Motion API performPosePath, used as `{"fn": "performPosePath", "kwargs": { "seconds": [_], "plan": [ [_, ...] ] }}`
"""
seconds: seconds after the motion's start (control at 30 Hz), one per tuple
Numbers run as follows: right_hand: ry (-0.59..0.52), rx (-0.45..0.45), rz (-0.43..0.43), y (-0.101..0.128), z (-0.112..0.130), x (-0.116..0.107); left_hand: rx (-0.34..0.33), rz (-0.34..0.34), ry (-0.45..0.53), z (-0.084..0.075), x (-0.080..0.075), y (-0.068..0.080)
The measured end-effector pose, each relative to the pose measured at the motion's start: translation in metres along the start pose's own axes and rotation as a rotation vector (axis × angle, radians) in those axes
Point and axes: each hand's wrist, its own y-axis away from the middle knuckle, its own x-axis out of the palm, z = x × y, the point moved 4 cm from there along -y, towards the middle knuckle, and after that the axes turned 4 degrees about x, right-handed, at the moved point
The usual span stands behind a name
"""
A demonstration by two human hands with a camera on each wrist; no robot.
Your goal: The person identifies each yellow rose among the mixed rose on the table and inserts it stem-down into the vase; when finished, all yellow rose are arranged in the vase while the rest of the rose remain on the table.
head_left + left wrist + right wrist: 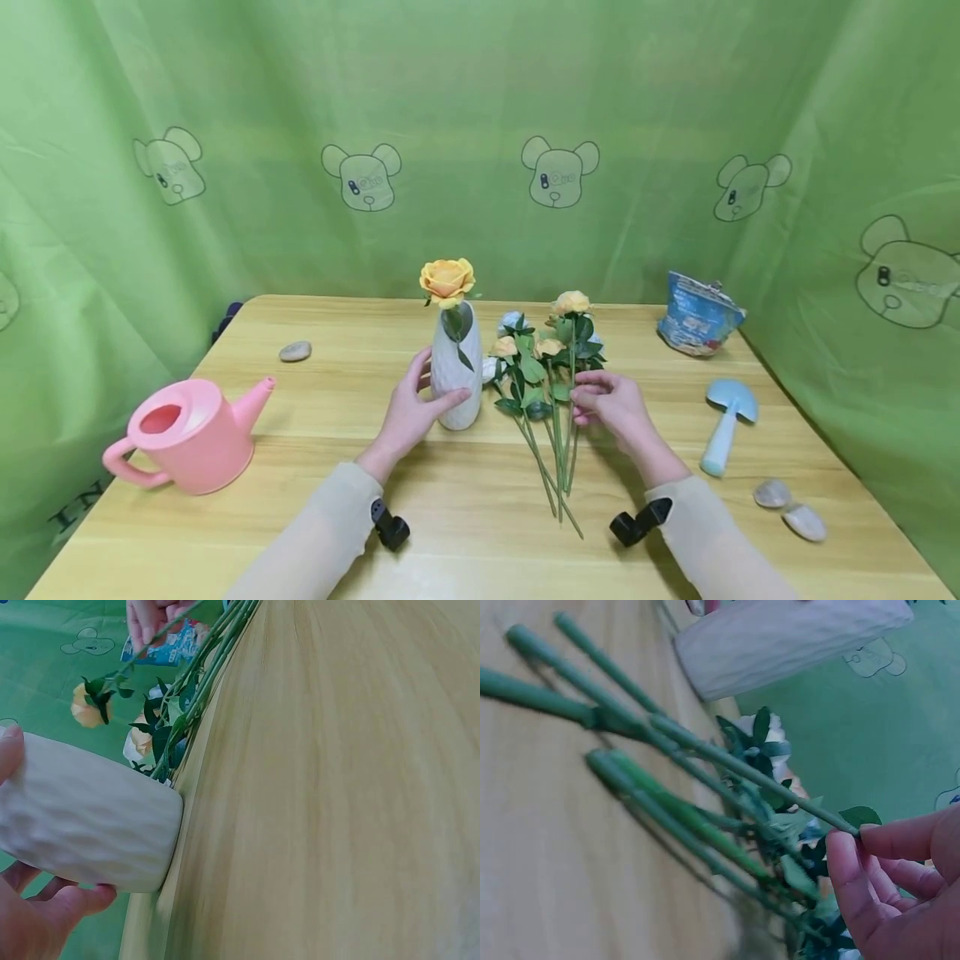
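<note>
A white textured vase [456,379] stands upright on the table, one yellow-orange rose [447,282] sticking out of its mouth. My left hand [417,408] grips the vase around its lower body, thumb in front. To the right, my right hand [611,406] pinches the stem of a pale peach rose [572,303] between thumb and fingers, its head raised above the others. Beneath it lies a bunch of peach and white flowers [534,375] with green stems pointing toward me. In the right wrist view the pinched stem [780,789] slants above the other stems.
A pink watering can [197,437] stands at the left, with a grey stone [295,351] behind it. At the right are a blue bag [697,317], a light blue hand shovel [726,425] and two stones [772,493]. Green curtains [465,100] surround the table [480,533].
</note>
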Motion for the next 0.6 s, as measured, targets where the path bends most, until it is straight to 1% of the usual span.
{"fn": "performPosePath", "kwargs": {
  "seconds": [0.13,0.23,0.3,0.37,0.43,0.53,0.6],
  "plan": [
    [-0.021,-0.034,0.002,0.001,0.02,0.002,-0.003,0.001,-0.007,0.0,-0.001,0.0],
    [-0.043,-0.085,-0.004,0.002,0.043,0.008,-0.001,-0.001,-0.013,0.001,-0.001,0.0],
    [-0.075,-0.132,-0.007,0.003,0.063,0.013,0.003,-0.003,-0.015,0.001,-0.002,0.0],
    [-0.107,-0.199,-0.016,0.005,0.087,0.018,0.005,-0.003,-0.012,0.001,-0.002,0.0],
    [-0.158,-0.259,-0.021,0.007,0.112,0.023,0.003,0.0,-0.002,0.001,-0.002,0.0],
    [-0.23,-0.324,-0.042,0.01,0.144,0.031,0.001,0.004,0.001,0.002,-0.001,0.0],
    [-0.268,-0.351,-0.048,0.009,0.16,0.037,0.001,0.005,0.001,0.002,-0.001,0.0]
  ]
}}
